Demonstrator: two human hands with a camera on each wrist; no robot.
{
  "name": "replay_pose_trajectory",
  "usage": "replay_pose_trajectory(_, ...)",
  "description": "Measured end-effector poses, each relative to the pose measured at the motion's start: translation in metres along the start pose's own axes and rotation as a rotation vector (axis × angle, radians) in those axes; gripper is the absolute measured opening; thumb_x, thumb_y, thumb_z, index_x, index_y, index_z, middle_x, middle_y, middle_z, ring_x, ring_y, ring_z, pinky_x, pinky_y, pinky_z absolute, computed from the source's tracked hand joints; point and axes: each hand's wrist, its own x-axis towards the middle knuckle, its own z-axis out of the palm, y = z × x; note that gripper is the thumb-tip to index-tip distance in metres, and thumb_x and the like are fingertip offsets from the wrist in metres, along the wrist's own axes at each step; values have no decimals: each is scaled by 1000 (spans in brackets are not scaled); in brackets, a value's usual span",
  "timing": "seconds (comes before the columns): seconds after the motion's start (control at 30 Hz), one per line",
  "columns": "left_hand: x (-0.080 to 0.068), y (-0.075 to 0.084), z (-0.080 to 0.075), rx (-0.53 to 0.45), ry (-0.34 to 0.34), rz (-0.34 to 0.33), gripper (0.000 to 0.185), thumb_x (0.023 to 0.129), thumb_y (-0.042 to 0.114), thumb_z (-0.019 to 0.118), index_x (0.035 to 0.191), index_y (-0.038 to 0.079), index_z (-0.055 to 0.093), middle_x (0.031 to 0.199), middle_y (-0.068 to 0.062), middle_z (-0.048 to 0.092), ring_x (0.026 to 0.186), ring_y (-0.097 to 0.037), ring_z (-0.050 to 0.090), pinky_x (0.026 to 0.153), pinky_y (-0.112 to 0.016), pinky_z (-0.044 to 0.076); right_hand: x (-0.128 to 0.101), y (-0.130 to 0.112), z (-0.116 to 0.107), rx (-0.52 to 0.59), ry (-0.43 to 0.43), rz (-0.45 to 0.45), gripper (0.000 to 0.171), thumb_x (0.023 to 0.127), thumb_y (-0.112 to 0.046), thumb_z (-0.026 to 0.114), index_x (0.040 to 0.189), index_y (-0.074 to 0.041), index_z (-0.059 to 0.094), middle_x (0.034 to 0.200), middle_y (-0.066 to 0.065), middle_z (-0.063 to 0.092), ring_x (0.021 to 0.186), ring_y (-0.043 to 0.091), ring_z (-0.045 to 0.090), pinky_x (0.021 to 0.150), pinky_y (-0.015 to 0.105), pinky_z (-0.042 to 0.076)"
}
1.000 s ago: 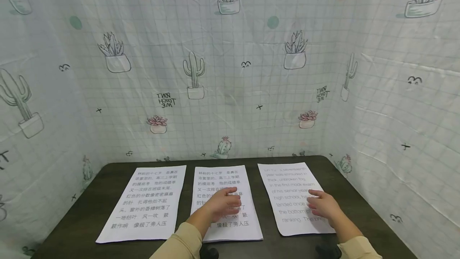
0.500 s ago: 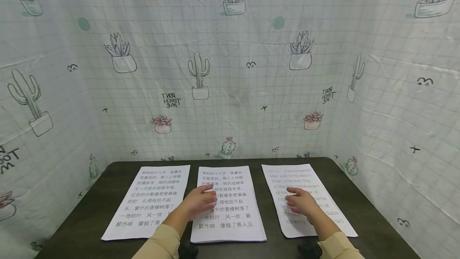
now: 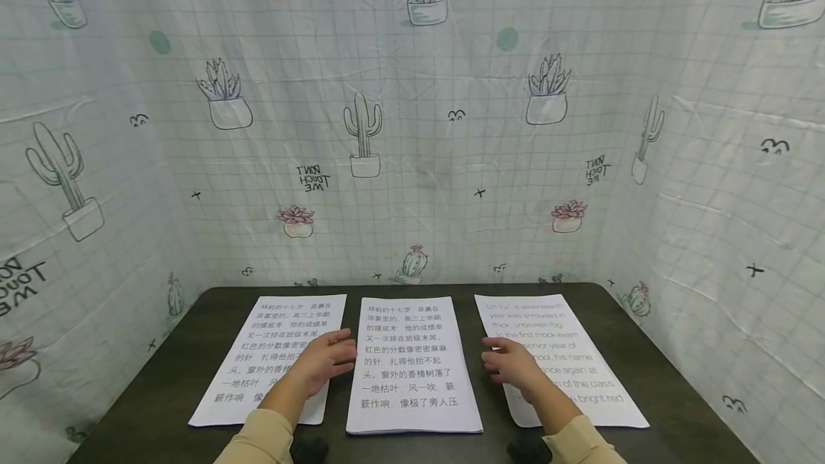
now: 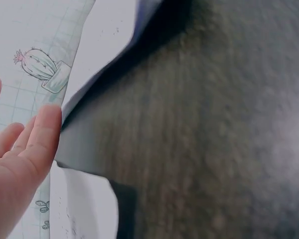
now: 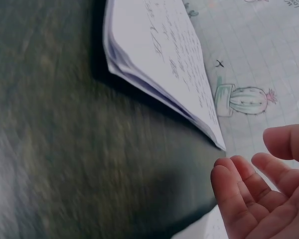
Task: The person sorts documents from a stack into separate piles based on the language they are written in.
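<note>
Low in the middle of the head view, we've got both hands out and neither one gripping anything. Our left hand [image 3: 325, 361] has relaxed fingers lying over the right edge of the left sheet [image 3: 271, 356]. Our right hand [image 3: 511, 365] is open too, fingers spread, over the left edge of the right sheet [image 3: 567, 356]; whether it presses the paper or floats just above it, we cannot tell. Both wrist views show bare palms and loose fingers.

Between the hands sits the middle stack [image 3: 412, 367], dead centre at the bottom of the frame, untouched. In the right wrist view it reads as several pages, edges slightly fanned.

Risk, as we judge it: paper lies loose on a smooth dark desk [image 3: 651, 371], so a flat-handed push could skate a sheet sideways into its neighbour. Pinching at that fanned edge could lift one page and leave the rest behind.

Count: three lots of paper in a row, two printed in Chinese, one in English. Two hands. One desk, with cactus-print cloth [image 3: 412, 127] hung behind and along both sides.
</note>
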Motion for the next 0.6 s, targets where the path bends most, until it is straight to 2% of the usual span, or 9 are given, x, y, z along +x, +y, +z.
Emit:
replay_pose_trajectory(0.17,-1,-5,-4,-7,35,-26,55,95,2,54,144,-12,34,144,-38,39,124,-43,54,96,-45,54,-3,-1,8,11,-22,15,46,92,-8,56,134,9,51,127,33,57,103,35,67,81,45,59)
replay_pose_trajectory(0.3,-4,-7,-3,25,57,-67,55,94,3,57,142,-14,36,137,-36,45,110,-34,61,93,-44,55,-5,0,14,13,-38,31,45,92,-7,57,134,9,51,130,32,56,102,33,67,81,44,59)
replay_pose_trajectory(0.43,-7,-10,-1,56,56,-110,57,90,2,60,140,-15,38,127,-29,54,100,-24,63,92,-43,56,-6,0,18,19,-49,40,45,92,-7,58,134,8,52,126,30,58,99,30,67,80,44,59)
replay_pose_trajectory(0.6,-11,-10,0,83,48,-135,55,88,2,60,137,-16,41,114,-24,63,94,-22,65,88,-40,58,-8,3,21,5,-60,62,45,92,-8,58,134,7,52,123,27,60,95,26,67,78,43,59)
